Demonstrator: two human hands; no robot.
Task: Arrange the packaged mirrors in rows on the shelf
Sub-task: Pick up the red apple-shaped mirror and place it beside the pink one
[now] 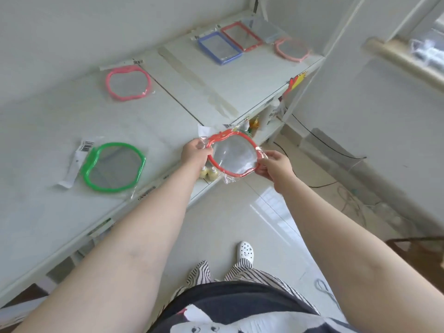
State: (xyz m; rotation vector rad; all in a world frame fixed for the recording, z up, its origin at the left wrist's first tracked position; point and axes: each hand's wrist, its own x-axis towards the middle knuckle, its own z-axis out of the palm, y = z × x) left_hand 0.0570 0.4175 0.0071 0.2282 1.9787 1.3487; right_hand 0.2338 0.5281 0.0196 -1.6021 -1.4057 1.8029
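Currently the left hand (195, 151) and right hand (274, 164) pinch opposite edges of the red mirror (233, 156), held in the air just off the shelf (168, 109) edge, fingers curled on the rim. The mirror appears light and rigid; its glass is probably fragile and the plastic wrap slippery. Grip the frame, not the loose film. The green mirror (114, 167) lies flat nearby
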